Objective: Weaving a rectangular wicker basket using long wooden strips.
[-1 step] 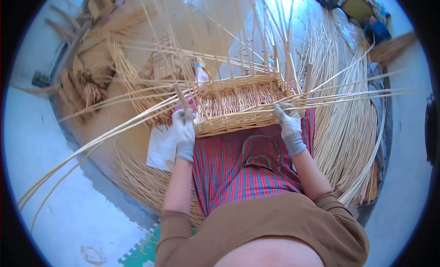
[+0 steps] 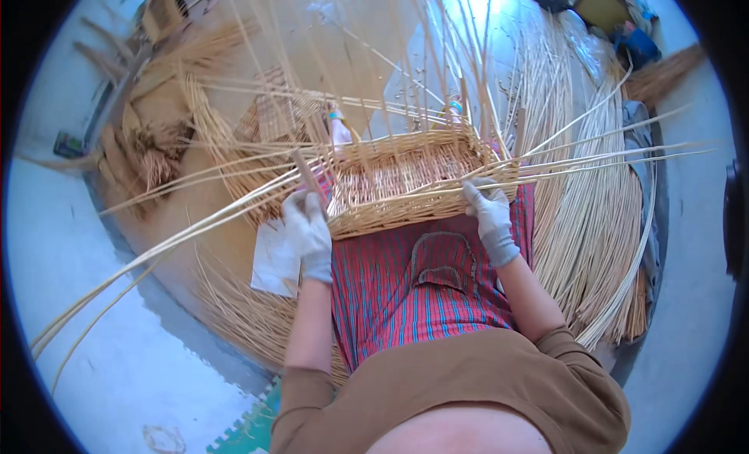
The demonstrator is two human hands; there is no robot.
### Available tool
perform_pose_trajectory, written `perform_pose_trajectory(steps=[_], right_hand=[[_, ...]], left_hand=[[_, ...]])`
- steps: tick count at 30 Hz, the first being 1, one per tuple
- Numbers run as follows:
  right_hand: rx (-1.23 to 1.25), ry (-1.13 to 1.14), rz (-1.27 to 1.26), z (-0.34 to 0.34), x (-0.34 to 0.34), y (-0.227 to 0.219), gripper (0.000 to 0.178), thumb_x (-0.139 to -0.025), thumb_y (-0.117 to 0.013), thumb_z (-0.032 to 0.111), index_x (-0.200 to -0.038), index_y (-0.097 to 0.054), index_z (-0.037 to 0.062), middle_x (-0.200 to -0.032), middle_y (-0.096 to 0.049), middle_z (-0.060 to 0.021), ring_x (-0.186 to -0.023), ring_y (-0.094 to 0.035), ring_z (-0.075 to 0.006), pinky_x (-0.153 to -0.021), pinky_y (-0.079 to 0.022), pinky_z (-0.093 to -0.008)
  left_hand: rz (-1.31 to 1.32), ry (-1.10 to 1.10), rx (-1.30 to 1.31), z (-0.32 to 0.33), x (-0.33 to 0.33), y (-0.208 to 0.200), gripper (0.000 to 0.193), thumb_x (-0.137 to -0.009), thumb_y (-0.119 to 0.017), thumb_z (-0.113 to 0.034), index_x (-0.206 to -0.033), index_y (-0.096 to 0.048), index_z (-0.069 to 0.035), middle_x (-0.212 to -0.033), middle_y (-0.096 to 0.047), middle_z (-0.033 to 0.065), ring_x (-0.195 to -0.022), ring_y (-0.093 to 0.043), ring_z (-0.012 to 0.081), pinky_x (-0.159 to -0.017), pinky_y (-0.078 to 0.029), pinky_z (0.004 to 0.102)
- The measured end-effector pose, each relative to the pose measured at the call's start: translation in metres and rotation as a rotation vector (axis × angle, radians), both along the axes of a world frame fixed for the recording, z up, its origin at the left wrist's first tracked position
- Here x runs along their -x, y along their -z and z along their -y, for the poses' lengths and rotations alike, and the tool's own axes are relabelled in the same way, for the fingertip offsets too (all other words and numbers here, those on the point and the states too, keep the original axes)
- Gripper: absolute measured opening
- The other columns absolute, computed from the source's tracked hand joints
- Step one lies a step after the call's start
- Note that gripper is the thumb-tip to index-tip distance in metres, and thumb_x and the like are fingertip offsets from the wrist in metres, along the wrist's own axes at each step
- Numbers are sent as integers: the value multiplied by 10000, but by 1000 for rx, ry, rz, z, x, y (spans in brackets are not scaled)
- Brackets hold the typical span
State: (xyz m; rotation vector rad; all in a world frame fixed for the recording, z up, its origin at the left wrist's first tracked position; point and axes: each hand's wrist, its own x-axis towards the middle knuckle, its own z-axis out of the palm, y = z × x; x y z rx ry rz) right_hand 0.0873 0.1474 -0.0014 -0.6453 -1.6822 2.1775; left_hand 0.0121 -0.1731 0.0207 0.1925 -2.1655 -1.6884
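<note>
A shallow rectangular wicker basket (image 2: 390, 216), its weave unfinished at the sides, sits tilted over my lap with long upright rods rising from its far side. My left hand (image 2: 307, 232), in a pale work glove, is at its near left corner beside a thick wooden corner stake (image 2: 306, 172); thumb and fingers close about that corner, though the exact grip is partly hidden. Long pale willow rods (image 2: 211, 226) run out leftward past this hand. My right hand (image 2: 491, 220), gloved too, pinches the near rim toward the right end, where more rods (image 2: 608, 164) stick out rightward.
Bundles of pale rods (image 2: 597, 243) cover the floor to the right, and more lie left and below. A woven panel (image 2: 273, 111) rests at far left, near dark bundles (image 2: 156, 154). White paper (image 2: 275, 259) lies beside my left hand. A blue container (image 2: 638, 48) stands far right.
My left hand has moved slightly left and down, its thumb and fingers a little more apart. The basket's left end has dipped a little nearer; my right hand stays at the near rim.
</note>
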Motion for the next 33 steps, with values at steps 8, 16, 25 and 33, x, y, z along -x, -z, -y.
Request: perform_pose_trajectory(steps=[8, 16, 25, 33], right_hand=[[-1302, -641, 65, 81, 59, -92, 376, -963, -607, 291, -1331, -566, 227, -810, -717, -149, -744, -722, -305, -598, -551, -433], [-1600, -712, 153, 79, 68, -82, 73, -875, -598, 176, -895, -648, 128, -742, -703, -134, -739, -727, -323, -566, -553, -476], [-413, -771, 451, 16, -13, -79, 303, -957, -663, 301, -1074, -685, 21, -805, -697, -90, -722, -671, -140, -654, -536, -292], [202, -64, -264, -5, -1, -6, 233, -1007, -571, 64, -1209, -467, 119, -1087, -679, -131, -942, -689, -172, -572, -519, -236]], left_hand=[[291, 269, -107, -66, -25, -30, 231, -1031, -491, -66, -1258, -532, -47, -1152, -666, 130, -623, -622, 102, -478, -519, 239], [259, 385, -140, -62, -14, -20, 336, -893, -737, -75, -1182, -571, -36, -1046, -689, 90, -543, -564, 76, -434, -455, 222], [423, 160, -213, -22, -35, -24, 124, -906, -722, -43, -975, -624, -75, -834, -644, 3, -680, -552, 80, -599, -473, 259], [788, 554, -58, -72, 0, -40, 292, -1011, -585, -257, -1221, -612, -56, -994, -688, 137, -598, -685, 195, -456, -536, 289]])
